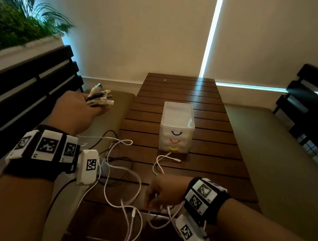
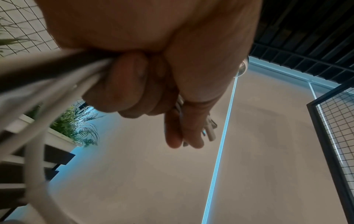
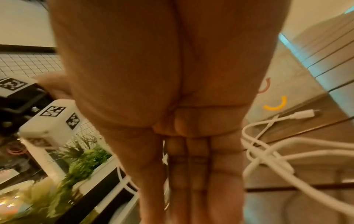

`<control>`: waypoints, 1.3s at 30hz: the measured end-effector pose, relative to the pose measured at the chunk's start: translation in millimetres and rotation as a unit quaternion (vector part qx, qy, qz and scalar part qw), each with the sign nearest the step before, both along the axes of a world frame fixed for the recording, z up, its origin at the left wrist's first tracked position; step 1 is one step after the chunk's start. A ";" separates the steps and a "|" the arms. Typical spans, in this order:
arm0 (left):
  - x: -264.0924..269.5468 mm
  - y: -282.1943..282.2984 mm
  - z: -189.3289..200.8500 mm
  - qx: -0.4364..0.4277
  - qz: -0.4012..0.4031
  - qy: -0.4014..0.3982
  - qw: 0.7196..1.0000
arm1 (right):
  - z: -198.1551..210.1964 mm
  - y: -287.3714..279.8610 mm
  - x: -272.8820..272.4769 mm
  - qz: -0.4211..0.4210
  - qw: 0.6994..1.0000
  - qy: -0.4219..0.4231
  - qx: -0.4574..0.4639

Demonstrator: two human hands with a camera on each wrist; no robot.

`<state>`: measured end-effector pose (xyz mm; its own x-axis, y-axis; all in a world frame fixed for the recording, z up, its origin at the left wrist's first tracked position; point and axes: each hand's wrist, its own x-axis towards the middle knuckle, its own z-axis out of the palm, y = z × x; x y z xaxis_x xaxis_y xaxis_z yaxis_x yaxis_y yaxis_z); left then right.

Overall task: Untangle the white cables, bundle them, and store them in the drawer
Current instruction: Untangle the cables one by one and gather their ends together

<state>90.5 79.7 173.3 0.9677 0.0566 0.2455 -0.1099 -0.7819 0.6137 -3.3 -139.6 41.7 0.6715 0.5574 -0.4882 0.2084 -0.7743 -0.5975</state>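
Several plug ends (image 1: 99,97) bunched in the left hand (image 1: 77,110), fist tight round them, held up off the table (image 1: 216,169). White cables (image 1: 124,175) trail down across it — still untangling. Right hand (image 1: 163,190) low among loops, grip unclear. Drawer unit (image 1: 177,128) shut. Next: run strands straight, then coil.

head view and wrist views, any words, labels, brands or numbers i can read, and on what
No readable words, brands or numbers in any view.
Left wristband: black-and-white square code markers, no letters.
Right wristband: the same kind of markers, no letters.
Drawer unit: blue, red and yellow curved handles, no label.
Cable plugs in the left hand: too small and blurred to show any print.
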 end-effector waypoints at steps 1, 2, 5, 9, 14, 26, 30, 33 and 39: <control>0.4 2.1 -1.3 0.006 -0.006 0.015 1.000 | 1.6 -8.9 5.0 -0.007 0.999 -0.017 -0.042; 0.4 4.3 -2.8 0.011 -0.011 0.032 0.999 | 0.7 -19.3 12.0 -0.055 0.996 -0.029 -0.058; -1.7 5.6 -10.6 0.015 -0.029 0.072 0.997 | -11.1 -51.9 35.6 -0.247 0.964 -0.094 -0.043; -1.3 -4.8 -32.0 -0.034 -0.060 0.117 0.991 | -42.3 -51.4 54.1 -0.306 0.952 0.000 0.031; -3.5 -24.5 -62.1 -0.067 -0.082 0.188 0.977 | -80.8 -33.5 72.4 -0.234 0.972 -0.006 -0.033; -3.7 -75.2 -113.5 -0.291 -0.057 0.314 0.902 | -36.2 -60.9 51.3 -0.445 0.859 -0.057 0.245; -16.3 -83.1 -121.1 -0.360 -0.073 0.365 0.855 | -13.1 -55.2 28.5 -0.403 0.857 -0.092 0.308; -26.8 -87.7 -114.7 -0.457 -0.085 0.381 0.799 | 2.2 -48.0 11.8 -0.318 0.881 -0.191 0.293; -40.6 -89.2 -98.8 -0.531 -0.156 0.343 0.759 | 17.9 -33.2 -5.0 -0.203 0.898 -0.296 0.254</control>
<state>49.8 -9.4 74.5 0.8546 -0.3880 -0.3451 0.4412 0.1921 0.8766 -8.3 -172.7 59.6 0.9281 0.2568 0.2695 0.3676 -0.5178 -0.7725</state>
